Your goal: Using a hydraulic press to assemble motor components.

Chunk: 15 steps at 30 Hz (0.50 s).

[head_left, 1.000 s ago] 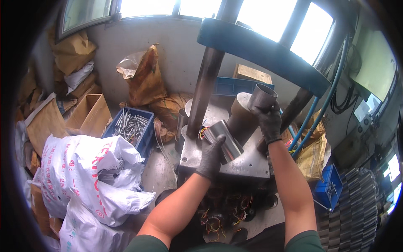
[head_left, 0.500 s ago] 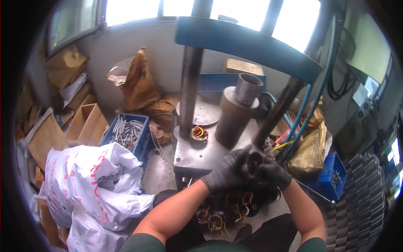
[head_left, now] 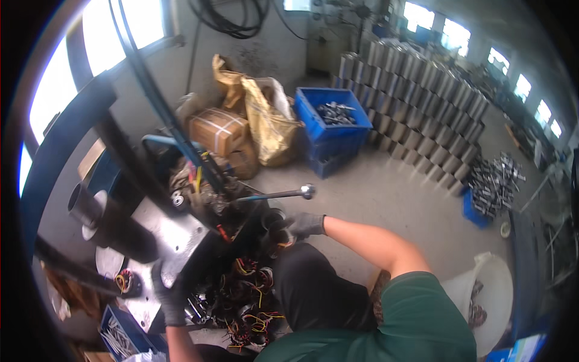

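Note:
My right hand (head_left: 306, 225), in a dark glove, reaches out to the right of the press. Its fingers are closed round the rim of a dark metal cylinder (head_left: 278, 239) with coloured wires inside. Another open cylinder (head_left: 273, 217) stands just behind it. My left hand (head_left: 169, 292), gloved too and slightly blurred, is at the edge of the press's steel plate (head_left: 175, 232), fingers apart and holding nothing I can see. Left of it, a wire-wound stator (head_left: 125, 282) with red and yellow wires sits on the plate. Several more wired stators (head_left: 250, 301) lie below, between my arms.
A metal rod lever with a ball end (head_left: 307, 192) juts out beyond my right hand. Blue crates (head_left: 333, 123), a yellow sack (head_left: 271, 127) and a carton (head_left: 218, 130) stand behind. Stacked metal tubes (head_left: 416, 108) rise at the back right. A white bucket (head_left: 494, 295) is at the right.
My view has swung to the right. My hands, together before on a dark cylinder in front of the press, are now apart: the left at the plate, the right at a cylinder to the right.

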Tool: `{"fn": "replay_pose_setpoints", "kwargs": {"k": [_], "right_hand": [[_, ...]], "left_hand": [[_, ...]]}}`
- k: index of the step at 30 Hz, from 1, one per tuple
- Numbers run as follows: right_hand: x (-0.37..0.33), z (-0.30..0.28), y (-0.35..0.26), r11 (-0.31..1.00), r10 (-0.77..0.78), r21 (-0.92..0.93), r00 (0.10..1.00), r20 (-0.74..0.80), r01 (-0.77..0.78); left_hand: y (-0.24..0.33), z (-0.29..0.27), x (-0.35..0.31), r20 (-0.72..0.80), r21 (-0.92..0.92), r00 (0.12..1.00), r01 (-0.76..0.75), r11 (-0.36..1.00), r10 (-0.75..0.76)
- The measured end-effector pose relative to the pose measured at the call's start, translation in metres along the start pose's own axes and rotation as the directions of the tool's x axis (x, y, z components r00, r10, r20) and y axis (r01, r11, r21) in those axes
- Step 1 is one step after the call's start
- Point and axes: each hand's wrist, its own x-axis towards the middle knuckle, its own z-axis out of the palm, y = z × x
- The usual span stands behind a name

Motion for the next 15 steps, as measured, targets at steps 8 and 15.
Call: {"fn": "replay_pose_setpoints", "kwargs": {"k": [8, 15], "right_hand": [[-0.070, -0.035, 0.357, 0.675, 0.728, 0.718, 0.315, -0.609, -0.171], [-0.174, -0.091, 0.448, 0.402, 0.915, 0.876, -0.138, -0.379, 0.267]], "left_hand": [[-0.067, -0.030, -0.027, 0.107, 0.033, 0.945, 0.307, 0.951, -0.309], [-0.090, -0.052, -0.031, 0.342, 0.038, 0.874, 0.353, 0.935, -0.344]]}}
